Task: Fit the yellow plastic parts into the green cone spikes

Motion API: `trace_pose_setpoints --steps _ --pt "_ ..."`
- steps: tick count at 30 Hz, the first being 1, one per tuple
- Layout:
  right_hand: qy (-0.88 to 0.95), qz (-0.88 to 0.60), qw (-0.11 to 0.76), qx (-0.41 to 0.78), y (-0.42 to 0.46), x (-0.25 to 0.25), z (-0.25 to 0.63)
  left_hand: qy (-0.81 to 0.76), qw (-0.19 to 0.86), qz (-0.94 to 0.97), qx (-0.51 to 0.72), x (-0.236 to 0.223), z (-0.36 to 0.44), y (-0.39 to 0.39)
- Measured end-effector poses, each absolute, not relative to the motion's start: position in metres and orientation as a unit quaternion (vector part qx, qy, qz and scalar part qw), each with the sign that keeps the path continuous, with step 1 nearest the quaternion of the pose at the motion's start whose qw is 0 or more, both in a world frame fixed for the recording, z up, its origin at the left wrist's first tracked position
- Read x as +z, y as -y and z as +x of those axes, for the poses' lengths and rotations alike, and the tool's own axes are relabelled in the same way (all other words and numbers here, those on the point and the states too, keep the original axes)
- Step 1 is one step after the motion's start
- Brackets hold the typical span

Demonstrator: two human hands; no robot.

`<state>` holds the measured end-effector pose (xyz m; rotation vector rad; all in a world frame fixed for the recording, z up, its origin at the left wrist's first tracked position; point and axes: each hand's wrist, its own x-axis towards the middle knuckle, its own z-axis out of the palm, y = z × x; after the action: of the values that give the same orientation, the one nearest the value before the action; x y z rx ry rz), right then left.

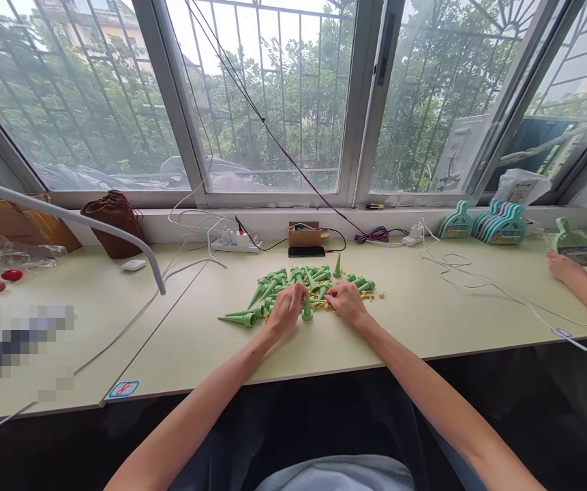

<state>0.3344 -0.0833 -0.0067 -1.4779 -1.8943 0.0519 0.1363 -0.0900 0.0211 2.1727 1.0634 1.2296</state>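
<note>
Both hands rest in a heap of green plastic cone spikes (300,286) lying on the pale table (426,307), midway between its near edge and its back edge under the window. The left hand (287,308) lies palm down with its fingers curled into the near side of the heap; whether it pinches a piece cannot be told. The right hand (345,301) sits just beside it, fingers bent over small yellow parts (369,296) scattered among the cones (these are too small to make out in detail), and its grip cannot be told either. One cone (307,308) stands upright between the two hands, tip up; another upright cone (337,266) stands at the far side of the heap. Several cones (239,317) lie on their sides, trailing off toward the left.

Behind the heap, near the back edge, a dark phone (306,251) lies flat in front of a small cardboard box (304,235), with a white power strip (234,241) to the left. A brown pouch (114,221) stands near the back left. Toward the right back corner, teal packaged cards (498,224) stand in a row. At the right edge another person's hands (579,262) hold a green package (572,244).
</note>
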Motion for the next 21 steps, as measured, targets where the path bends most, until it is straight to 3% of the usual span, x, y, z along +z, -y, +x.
trace_pose_setpoints --steps 9,21 --pt "0.731 -0.607 0.312 0.011 0.0863 -0.0021 0.3317 -0.393 0.201 0.787 0.431 0.0212 0.1363 0.0906" --pt "0.737 -0.595 0.32 0.014 0.0844 -0.0056 0.3323 -0.387 0.216 0.785 0.433 0.0197 0.1356 0.089"
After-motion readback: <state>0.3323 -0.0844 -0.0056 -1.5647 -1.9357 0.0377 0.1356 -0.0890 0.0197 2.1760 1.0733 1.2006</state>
